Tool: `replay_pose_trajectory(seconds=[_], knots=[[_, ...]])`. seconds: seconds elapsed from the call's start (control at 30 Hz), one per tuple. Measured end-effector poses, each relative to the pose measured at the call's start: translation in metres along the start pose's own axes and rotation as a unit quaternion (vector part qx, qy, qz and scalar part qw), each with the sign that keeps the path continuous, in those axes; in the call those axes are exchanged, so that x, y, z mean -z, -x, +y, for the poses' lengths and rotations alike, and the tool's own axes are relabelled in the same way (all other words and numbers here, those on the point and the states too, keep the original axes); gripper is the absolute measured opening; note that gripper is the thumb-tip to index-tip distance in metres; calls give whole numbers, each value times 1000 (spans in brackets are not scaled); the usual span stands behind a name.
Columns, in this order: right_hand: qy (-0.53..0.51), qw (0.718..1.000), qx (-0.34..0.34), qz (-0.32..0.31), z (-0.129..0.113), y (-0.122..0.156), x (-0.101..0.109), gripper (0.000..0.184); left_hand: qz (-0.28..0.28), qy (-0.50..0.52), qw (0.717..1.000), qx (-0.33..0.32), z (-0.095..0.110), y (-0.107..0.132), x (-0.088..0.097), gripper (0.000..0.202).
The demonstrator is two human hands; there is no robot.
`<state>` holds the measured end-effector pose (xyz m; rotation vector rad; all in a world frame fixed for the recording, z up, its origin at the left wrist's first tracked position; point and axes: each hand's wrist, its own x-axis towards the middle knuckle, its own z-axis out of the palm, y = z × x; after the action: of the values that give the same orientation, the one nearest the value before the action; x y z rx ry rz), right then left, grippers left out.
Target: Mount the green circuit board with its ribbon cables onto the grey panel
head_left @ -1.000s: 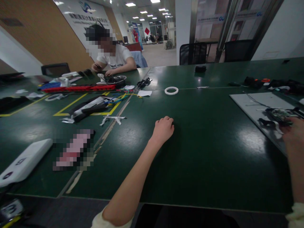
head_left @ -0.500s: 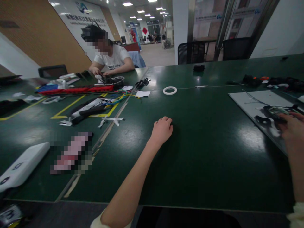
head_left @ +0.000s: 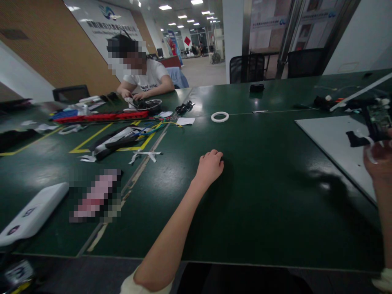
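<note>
My left hand (head_left: 210, 165) rests on the dark green table (head_left: 263, 192), fingers curled under in a loose fist with nothing seen in it. At the right edge of the view my right hand (head_left: 378, 161) is raised above the table and closed on a small green circuit board with black parts and wires (head_left: 375, 120). A thin white rod or cable (head_left: 358, 94) sticks up and to the right from that assembly. Under it lies a grey mat (head_left: 333, 143).
A white tape ring (head_left: 219, 117) lies mid-table. Left of it are cables (head_left: 153, 126), a red strip (head_left: 101, 116), white tape scraps (head_left: 143, 154) and a white box (head_left: 33, 214). A person in a white shirt (head_left: 147, 79) works at the far left. Black chairs (head_left: 248, 67) stand behind.
My right hand has lifted the circuit board assembly off the grey mat and up toward the right. My left hand has stayed in place.
</note>
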<state>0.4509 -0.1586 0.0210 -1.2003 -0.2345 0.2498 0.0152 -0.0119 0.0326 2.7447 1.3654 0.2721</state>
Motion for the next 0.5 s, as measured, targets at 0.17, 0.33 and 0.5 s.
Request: replay_pose_trajectory(seconds=[0.17, 0.33, 0.5], knots=[[87, 978, -113, -149, 2, 57, -34, 56, 12, 42, 999, -1, -1, 0, 0, 24], [72, 920, -157, -352, 20, 98, -62, 62, 56, 176, 983, -11, -1, -4, -7, 23], [54, 851, -189, -486, 26, 127, -69, 55, 101, 319, 941, 48, -1, -11, -11, 25]])
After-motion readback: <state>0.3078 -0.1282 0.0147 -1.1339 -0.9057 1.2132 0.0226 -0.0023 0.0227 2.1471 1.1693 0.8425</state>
